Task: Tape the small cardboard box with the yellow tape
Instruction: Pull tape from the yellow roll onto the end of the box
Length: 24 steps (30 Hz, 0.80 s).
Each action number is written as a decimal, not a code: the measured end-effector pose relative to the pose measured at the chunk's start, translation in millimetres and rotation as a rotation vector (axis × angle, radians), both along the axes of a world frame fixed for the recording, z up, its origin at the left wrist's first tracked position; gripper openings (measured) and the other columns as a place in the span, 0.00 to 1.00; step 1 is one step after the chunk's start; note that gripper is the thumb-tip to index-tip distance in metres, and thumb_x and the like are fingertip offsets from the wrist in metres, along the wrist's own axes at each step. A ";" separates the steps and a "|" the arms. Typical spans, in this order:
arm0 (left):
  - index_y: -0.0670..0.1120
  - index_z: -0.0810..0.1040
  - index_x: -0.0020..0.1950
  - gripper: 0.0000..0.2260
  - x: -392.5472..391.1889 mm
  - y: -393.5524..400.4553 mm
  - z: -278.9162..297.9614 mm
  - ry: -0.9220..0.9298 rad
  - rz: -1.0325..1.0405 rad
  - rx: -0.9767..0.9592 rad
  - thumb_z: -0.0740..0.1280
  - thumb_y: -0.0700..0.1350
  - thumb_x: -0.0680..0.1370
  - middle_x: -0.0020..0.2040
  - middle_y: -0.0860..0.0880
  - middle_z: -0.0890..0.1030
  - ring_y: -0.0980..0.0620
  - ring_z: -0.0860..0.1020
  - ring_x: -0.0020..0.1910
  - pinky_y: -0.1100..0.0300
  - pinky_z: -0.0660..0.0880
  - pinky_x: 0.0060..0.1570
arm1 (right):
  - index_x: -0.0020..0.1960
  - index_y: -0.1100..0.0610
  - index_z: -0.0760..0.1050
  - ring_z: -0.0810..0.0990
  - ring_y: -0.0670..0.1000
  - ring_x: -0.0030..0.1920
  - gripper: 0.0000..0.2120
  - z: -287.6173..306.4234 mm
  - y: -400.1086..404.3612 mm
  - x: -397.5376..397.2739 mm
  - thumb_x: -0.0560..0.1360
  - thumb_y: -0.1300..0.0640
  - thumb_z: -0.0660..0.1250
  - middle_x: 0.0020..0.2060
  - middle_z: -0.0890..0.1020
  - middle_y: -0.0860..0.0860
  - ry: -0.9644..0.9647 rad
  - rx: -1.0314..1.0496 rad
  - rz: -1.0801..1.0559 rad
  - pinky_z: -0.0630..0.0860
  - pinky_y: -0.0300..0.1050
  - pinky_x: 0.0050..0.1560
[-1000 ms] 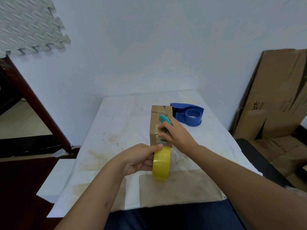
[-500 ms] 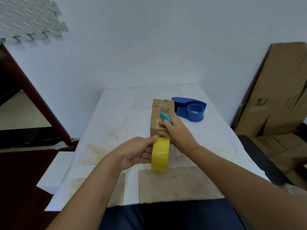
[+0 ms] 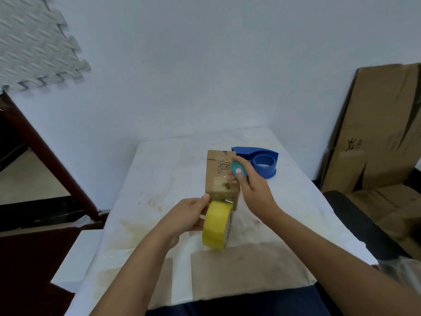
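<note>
A small cardboard box (image 3: 218,169) stands on the white table (image 3: 159,179), with a strip of clear-looking tape running over its near top edge. My left hand (image 3: 190,216) grips a yellow tape roll (image 3: 216,225) held upright just in front of the box's near face. My right hand (image 3: 252,190) rests at the box's right side, fingertips on the taped top, and holds a small teal cutter (image 3: 238,170) with a pink button.
A blue tape dispenser (image 3: 262,160) lies behind the box at its right. Brown paper sheets (image 3: 246,267) cover the table's near edge. Flattened cardboard (image 3: 382,128) leans on the wall at right. A dark wooden frame (image 3: 45,156) stands left.
The tape roll has come a little nearer to me and away from the box's near edge. My right hand slid back along the box top with the cutter.
</note>
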State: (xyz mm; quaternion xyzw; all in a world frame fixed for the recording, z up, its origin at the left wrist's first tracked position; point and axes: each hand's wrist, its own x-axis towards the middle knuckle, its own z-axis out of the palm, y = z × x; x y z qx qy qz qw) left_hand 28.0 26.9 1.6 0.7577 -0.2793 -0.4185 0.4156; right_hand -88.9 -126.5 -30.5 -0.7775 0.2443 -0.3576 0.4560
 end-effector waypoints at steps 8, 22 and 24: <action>0.42 0.80 0.56 0.17 1.2 4.6 -11.4 0.067 0.078 -0.040 0.58 0.52 0.83 0.52 0.45 0.84 0.49 0.83 0.45 0.60 0.80 0.45 | 0.63 0.59 0.72 0.84 0.48 0.48 0.13 2.8 5.3 -16.3 0.82 0.56 0.57 0.51 0.83 0.54 -0.272 0.329 -0.118 0.81 0.41 0.48; 0.41 0.81 0.57 0.15 -15.5 -16.3 -2.4 0.386 0.065 -0.031 0.64 0.52 0.81 0.50 0.40 0.86 0.45 0.85 0.42 0.51 0.82 0.50 | 0.55 0.53 0.71 0.82 0.44 0.43 0.09 4.9 14.1 -5.4 0.82 0.49 0.56 0.40 0.84 0.46 0.062 -0.041 -0.046 0.78 0.41 0.44; 0.42 0.81 0.54 0.12 -18.0 -15.1 -0.8 0.382 0.046 -0.037 0.65 0.49 0.80 0.46 0.41 0.87 0.47 0.86 0.39 0.54 0.82 0.46 | 0.55 0.53 0.70 0.82 0.45 0.43 0.09 4.1 15.7 0.6 0.82 0.49 0.56 0.42 0.85 0.47 0.106 -0.080 0.004 0.77 0.42 0.43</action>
